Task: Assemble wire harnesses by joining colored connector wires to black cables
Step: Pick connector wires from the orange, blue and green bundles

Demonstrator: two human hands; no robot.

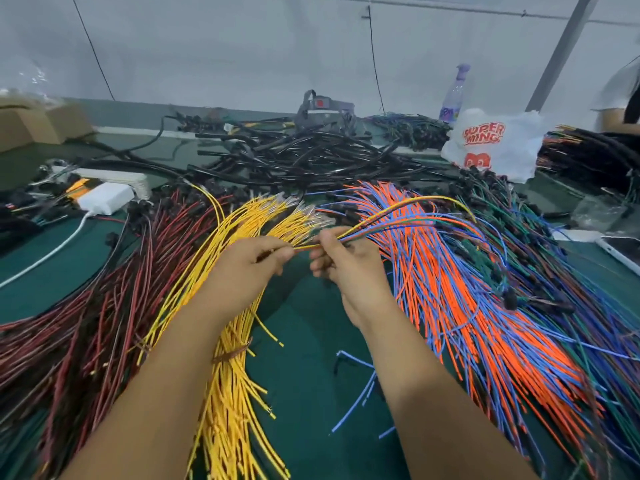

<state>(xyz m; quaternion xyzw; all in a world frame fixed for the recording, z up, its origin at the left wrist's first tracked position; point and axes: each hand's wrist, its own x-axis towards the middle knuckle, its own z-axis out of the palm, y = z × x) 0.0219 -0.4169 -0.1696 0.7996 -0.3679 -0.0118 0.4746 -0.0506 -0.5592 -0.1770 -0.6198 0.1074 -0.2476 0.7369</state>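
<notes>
Hands [254, 258] pinching thin glossy wire strands [398, 216], green felt mat [304, 341]

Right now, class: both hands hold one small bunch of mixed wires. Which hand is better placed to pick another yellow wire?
Probably the left hand: it sits directly over the yellow wires, while the right hand lies nearer the orange and blue wires.

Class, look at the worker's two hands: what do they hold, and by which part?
Both hands pinch one small bunch of mixed-colour wires near its end: the left hand at the tips, the right hand just behind.
</notes>
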